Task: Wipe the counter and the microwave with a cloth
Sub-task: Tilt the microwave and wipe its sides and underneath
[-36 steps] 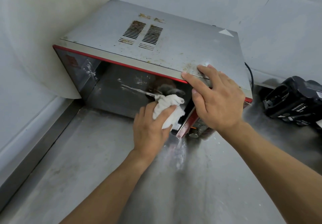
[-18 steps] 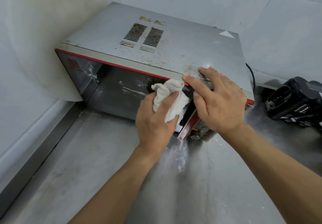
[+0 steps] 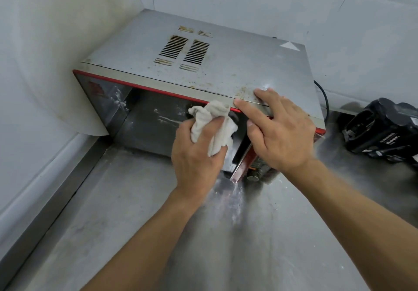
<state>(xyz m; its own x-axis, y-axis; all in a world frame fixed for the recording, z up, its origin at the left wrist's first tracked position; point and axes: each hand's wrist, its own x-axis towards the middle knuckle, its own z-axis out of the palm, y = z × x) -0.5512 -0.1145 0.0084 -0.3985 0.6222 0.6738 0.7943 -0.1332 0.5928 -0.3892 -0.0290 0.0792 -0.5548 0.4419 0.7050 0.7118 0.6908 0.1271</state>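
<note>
White cloth is bunched in the left hand, its grip curled round it against the microwave front. Right hand rests on the microwave's near top edge, grip spread flat. Microwave stands far left on the steel counter.

Even, cool indoor light, seemingly from overhead, lit the scene brightly. Soft glare streaked the steel counter below the microwave. Shadows were faint. Wide-angle bending curved the edges; detail was slightly soft throughout.
</note>
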